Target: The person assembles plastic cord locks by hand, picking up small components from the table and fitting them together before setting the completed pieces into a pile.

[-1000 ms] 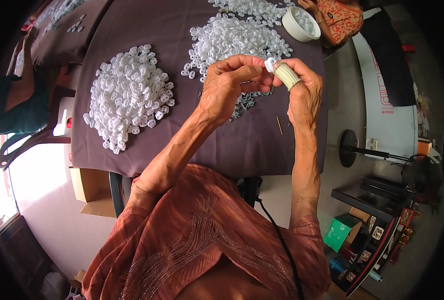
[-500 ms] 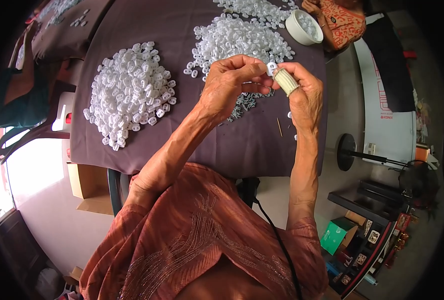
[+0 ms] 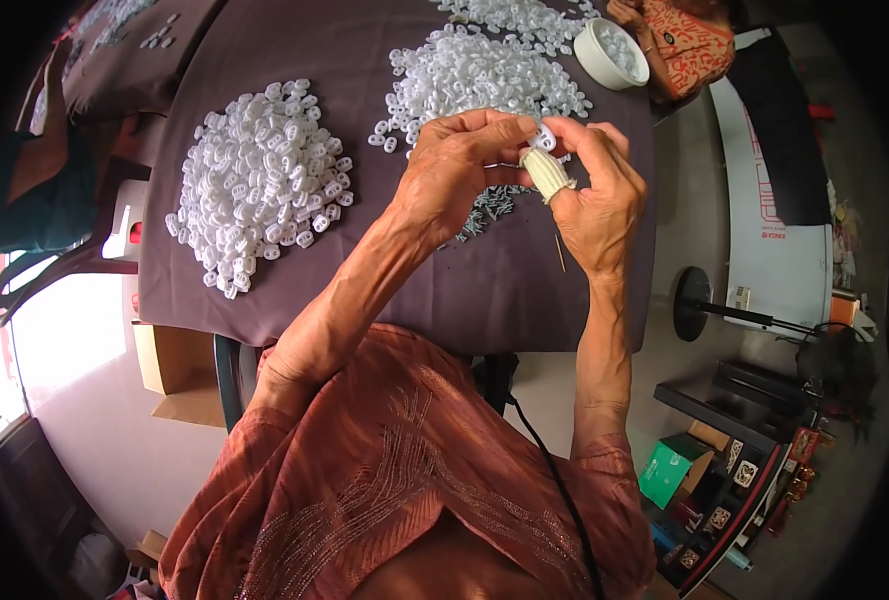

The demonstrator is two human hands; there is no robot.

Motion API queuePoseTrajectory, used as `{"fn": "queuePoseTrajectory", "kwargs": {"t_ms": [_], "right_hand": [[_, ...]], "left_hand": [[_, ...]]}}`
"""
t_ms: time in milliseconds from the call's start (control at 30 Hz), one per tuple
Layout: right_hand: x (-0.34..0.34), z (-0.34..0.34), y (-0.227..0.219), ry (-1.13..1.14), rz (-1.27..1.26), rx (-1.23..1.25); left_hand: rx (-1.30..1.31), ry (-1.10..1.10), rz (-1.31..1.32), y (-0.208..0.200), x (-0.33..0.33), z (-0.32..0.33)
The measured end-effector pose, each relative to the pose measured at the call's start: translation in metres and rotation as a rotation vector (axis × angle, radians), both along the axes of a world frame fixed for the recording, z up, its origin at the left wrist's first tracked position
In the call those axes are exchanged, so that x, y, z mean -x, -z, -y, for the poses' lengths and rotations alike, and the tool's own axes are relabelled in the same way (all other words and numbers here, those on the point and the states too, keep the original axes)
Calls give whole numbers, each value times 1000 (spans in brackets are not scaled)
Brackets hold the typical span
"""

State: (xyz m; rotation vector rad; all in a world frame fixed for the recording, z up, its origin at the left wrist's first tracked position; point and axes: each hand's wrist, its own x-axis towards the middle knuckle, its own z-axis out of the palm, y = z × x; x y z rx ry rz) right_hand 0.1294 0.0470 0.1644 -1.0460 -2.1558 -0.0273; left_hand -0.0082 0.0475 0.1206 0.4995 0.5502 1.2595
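Both my hands meet over the table, pinching a small white oval plastic piece (image 3: 544, 138) with holes in it. My left hand (image 3: 457, 165) is closed on its left side, thumb and forefinger together at the edge. From the right, my right hand (image 3: 607, 195) grips it between the curled fingers and the thumb. A cream ribbed cloth cover (image 3: 547, 176) wraps that thumb. Beneath the hands lies a heap of small grey pin-like parts (image 3: 487, 212), partly hidden. Behind them spreads a large pile of the same white pieces (image 3: 480, 75).
Another pile of white pieces (image 3: 260, 180) sits on the left of the brown-clothed table (image 3: 395, 300). A white tub (image 3: 610, 55) stands far right, near another person in orange patterned clothing (image 3: 690, 50). A thin stick (image 3: 561, 253) lies near my right wrist.
My right thumb with its cloth cover has swung left and inward, under the white piece. The right fingers have curled further over it, and the piece has tilted. My left hand has hardly moved.
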Motion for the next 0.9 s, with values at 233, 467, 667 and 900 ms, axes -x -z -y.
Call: {"fn": "queuePoseTrajectory", "kwargs": {"t_ms": [233,467,667,900], "right_hand": [[-2,1,-8,-41,108,-69],[-1,2,-4,-40,123,-124],[-1,3,-8,-44,136,-121],[-3,-1,-9,-76,107,-150]], "left_hand": [[-7,82,16,-7,4,1],[2,30,-6,-5,2,2],[5,49,27,-7,0,2],[6,42,10,-9,-2,3]]}}
